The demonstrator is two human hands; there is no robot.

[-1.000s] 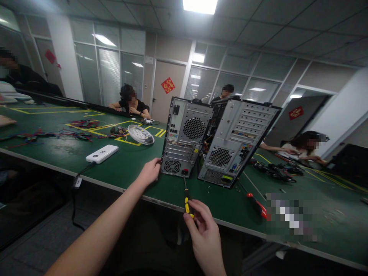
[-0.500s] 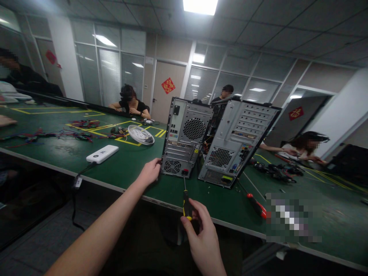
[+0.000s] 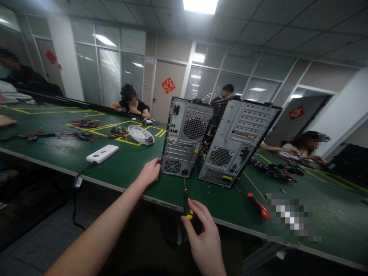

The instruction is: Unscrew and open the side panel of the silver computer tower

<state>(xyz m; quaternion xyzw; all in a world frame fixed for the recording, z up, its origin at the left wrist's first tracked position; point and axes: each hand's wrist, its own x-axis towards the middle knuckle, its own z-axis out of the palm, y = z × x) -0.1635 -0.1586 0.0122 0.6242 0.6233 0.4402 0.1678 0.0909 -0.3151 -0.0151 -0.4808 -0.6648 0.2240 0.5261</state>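
Two computer cases stand side by side with their rear panels facing me. My left hand (image 3: 151,171) grips the lower left edge of the left computer case (image 3: 181,132); its fingertips are hidden behind that edge. In my right hand (image 3: 204,229), thumb and fingers are closed on the handle of a black and yellow screwdriver (image 3: 186,203). Its shaft points up to the bottom edge of the left case, below the power socket; the tip's exact contact is too small to see. The right computer case (image 3: 227,142) is close beside it, touched by neither hand.
On the green table (image 3: 129,168) lie a white power bank (image 3: 102,154) with a black cable, a white round plastic part (image 3: 140,135) and bundled wires (image 3: 57,134). To the right are a red-handled screwdriver (image 3: 257,206), black cables (image 3: 277,171) and tiny screws. Several people sit around.
The screwdriver handle has turned in my right hand, its yellow marks showing on different sides, and my fingers have shifted slightly. My left hand and both cases have stayed in place.
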